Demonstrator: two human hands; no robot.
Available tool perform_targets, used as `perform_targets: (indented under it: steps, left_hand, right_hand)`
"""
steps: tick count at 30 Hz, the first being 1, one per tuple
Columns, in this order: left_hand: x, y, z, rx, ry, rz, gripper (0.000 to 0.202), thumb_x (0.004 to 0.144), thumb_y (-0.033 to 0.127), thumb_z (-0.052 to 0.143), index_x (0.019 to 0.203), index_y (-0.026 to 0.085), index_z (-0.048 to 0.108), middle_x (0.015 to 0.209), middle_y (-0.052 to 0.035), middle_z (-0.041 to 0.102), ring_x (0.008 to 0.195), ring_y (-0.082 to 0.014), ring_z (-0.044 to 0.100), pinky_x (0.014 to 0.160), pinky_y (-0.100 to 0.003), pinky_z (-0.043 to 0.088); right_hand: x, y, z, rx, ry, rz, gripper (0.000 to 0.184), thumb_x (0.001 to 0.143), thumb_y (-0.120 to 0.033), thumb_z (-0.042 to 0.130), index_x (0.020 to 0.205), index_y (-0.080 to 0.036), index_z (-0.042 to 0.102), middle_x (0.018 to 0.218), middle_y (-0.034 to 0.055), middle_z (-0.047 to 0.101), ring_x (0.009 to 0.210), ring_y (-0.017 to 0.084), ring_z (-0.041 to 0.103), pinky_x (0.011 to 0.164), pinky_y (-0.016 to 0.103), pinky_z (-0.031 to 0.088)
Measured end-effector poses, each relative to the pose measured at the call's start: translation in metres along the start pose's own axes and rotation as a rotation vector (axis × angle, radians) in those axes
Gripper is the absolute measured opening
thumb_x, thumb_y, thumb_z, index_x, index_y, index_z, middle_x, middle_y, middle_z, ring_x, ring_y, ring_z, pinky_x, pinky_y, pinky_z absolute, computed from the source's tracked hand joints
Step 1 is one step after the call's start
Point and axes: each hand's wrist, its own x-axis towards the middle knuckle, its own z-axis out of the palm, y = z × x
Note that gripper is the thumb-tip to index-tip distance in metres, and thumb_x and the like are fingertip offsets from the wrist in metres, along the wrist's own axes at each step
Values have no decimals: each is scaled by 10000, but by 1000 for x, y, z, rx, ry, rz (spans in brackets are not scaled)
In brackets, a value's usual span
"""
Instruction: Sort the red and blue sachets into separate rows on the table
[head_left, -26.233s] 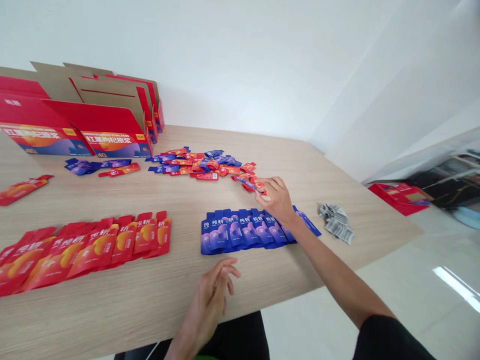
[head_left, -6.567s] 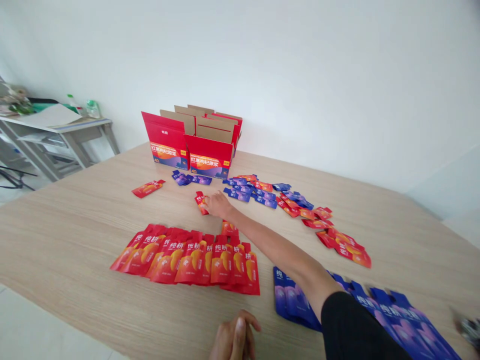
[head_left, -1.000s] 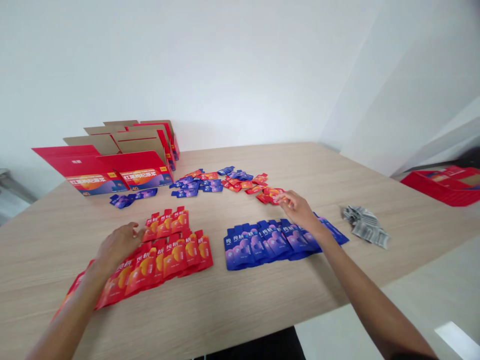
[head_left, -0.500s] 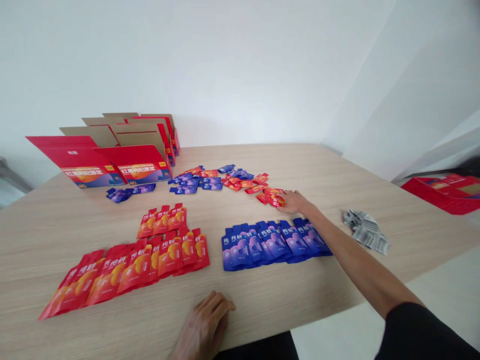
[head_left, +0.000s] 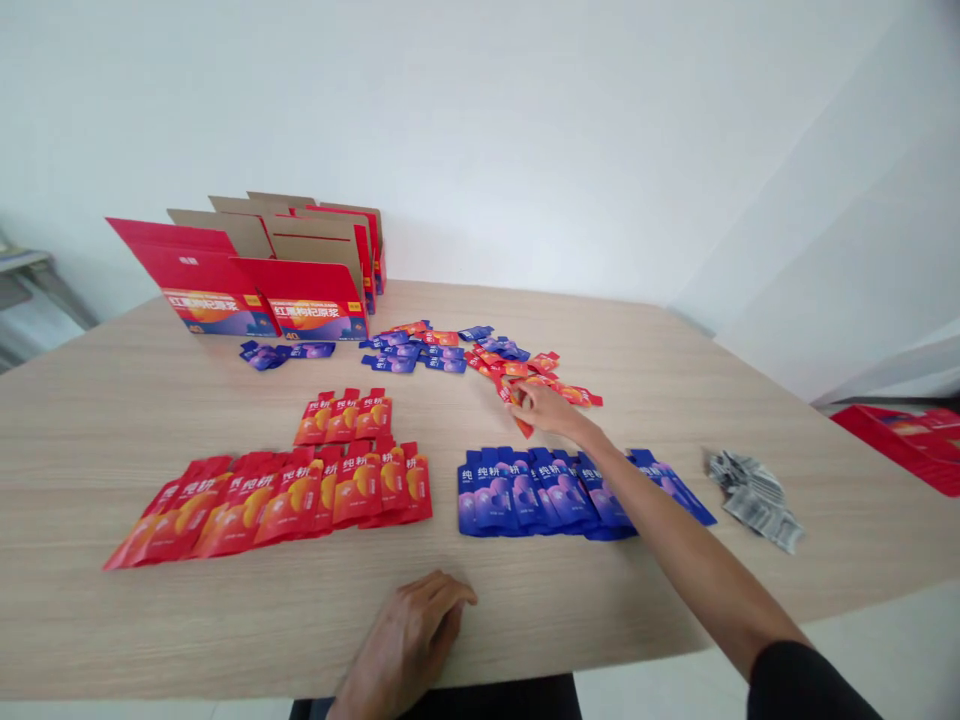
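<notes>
- Our right grip (head_left: 541, 408) has closed on a red sachet (head_left: 522, 422), pulled from the loose pile (head_left: 487, 360).
- Our left grip (head_left: 416, 635) still rests open on the table (head_left: 675, 380).

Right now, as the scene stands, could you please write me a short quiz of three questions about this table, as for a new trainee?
1. True or false: the left hand rests on the table and holds nothing.
2. The right hand grips which thing? A: a blue pouch. B: a red pouch. C: a grey wrapper.
3. Which lies nearer to the silver packets: the red row or the blue row?

Key: 1 true; 2 B; 3 the blue row.
</notes>
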Motion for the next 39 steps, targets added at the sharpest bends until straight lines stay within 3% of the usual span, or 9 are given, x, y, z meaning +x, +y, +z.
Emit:
perform_targets:
  steps: [3,8,11,15,19,24,33,37,39]
  left_hand:
    - [0,2,-2,-20,7,-13,297,996,90,464,1101,282,665,992,-4,767,923,-170,748,850,-277,580]
    - [-1,5,-3,-56,24,-53,337,957,60,483,1119,268,693,1038,-14,779,962,-176,747,904,-286,578]
    - [-2,7,-3,-83,30,-65,339,959,64,485,1132,252,708,1054,-14,783,979,-171,744,930,-279,568]
    - [-3,8,-3,-82,34,-60,333,944,52,507,1126,241,713,1061,-13,783,991,-175,745,938,-278,561]
    - [-3,9,-5,-84,10,-52,342,941,52,493,1121,230,723,1047,-15,784,971,-183,749,942,-284,567]
    - [-1,11,-9,-95,-9,-65,328,932,63,497,1108,196,740,1044,-42,784,970,-227,758,927,-307,582]
    - [-2,10,-6,-127,18,-61,374,912,34,477,1116,215,733,1060,-42,790,986,-240,756,933,-336,582]
    - [-3,6,-3,-117,8,-89,362,935,41,500,1137,252,714,1082,-6,786,1015,-201,750,956,-306,570]
    - [-3,4,-2,-117,12,-92,354,937,44,514,1139,264,704,1080,6,785,1024,-183,747,959,-287,563]
  right_hand:
    - [30,-71,9,95,-37,-33,555,988,-577,607,1371,-176,611,1139,117,769,997,261,734,874,326,526]
    - [90,-182,37,-62,-118,33,855,934,-709,590,1547,-128,460,1373,207,688,1254,366,667,996,416,523]
    - [122,-229,58,-133,-144,71,860,910,-708,605,1537,-128,503,1428,205,660,1307,349,644,1028,396,528]
    - [149,-266,85,-238,-220,73,682,888,-669,633,1403,-224,682,1396,134,699,1290,330,662,1013,396,551]
    - [159,-287,104,-314,-249,48,604,866,-623,661,1336,-253,743,1342,126,732,1275,348,672,990,413,569]
    - [160,-297,114,-374,-269,35,572,870,-544,671,1316,-196,754,1351,167,719,1273,359,672,963,405,585]
    - [154,-303,109,-424,-319,37,479,884,-463,646,1251,-188,784,1322,170,734,1250,369,683,925,443,609]
    - [153,-299,104,-402,-322,42,524,887,-556,647,1233,-188,787,1293,177,747,1220,373,698,930,466,603]
    - [155,-283,96,-357,-275,37,615,939,-623,566,1275,-147,763,1337,213,716,1246,378,682,966,473,583]
